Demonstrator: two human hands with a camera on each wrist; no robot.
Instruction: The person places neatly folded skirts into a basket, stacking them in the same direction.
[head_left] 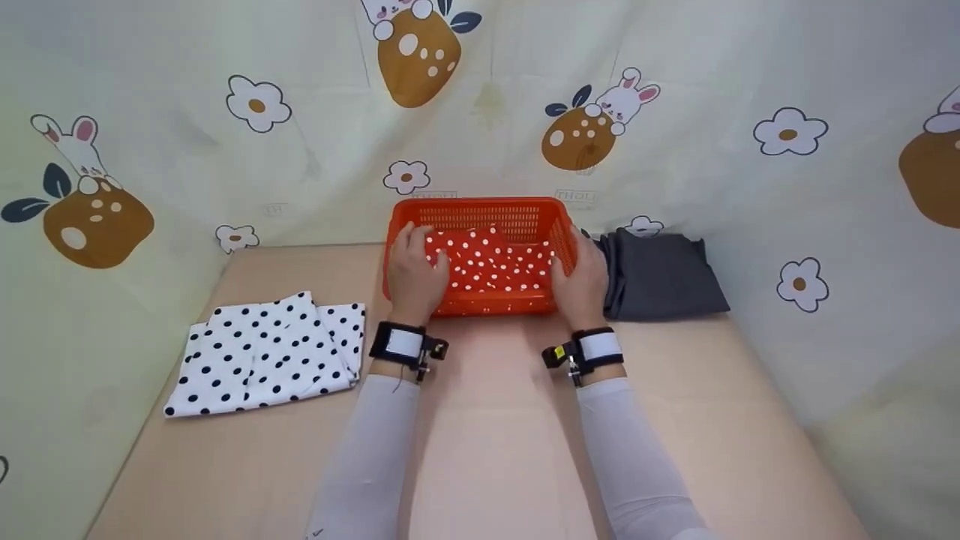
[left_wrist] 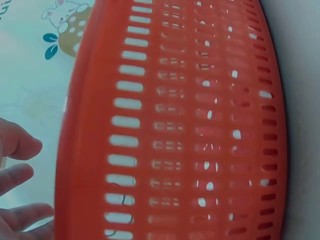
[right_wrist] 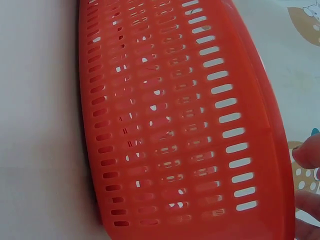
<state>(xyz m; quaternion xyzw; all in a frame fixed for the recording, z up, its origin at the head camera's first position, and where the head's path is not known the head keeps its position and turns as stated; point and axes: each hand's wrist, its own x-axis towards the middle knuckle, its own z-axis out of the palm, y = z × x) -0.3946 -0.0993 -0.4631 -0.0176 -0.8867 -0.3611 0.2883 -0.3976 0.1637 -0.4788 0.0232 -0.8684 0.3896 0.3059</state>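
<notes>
A red plastic basket [head_left: 495,304] with slotted walls sits near the back of the table. Inside it lies a red cloth with white dots [head_left: 480,262]. My left hand [head_left: 417,279] is over the basket's left side, thumb toward the cloth and fingers loosely extended. Over the right side, my right hand [head_left: 582,281] mirrors it, with its fingers near the rim. Both wrist views face the basket's slotted wall [left_wrist: 175,135]. Left fingers [left_wrist: 20,175] show just beyond the rim, apart from one another. In the right wrist view, fingers [right_wrist: 307,155] appear past the rim too.
A folded white cloth with black dots [head_left: 262,356] lies to the left of the basket. Folded dark grey fabric [head_left: 664,277] lies close on the right. A printed curtain [head_left: 480,135] hangs behind and along both sides of the pale table [head_left: 491,420].
</notes>
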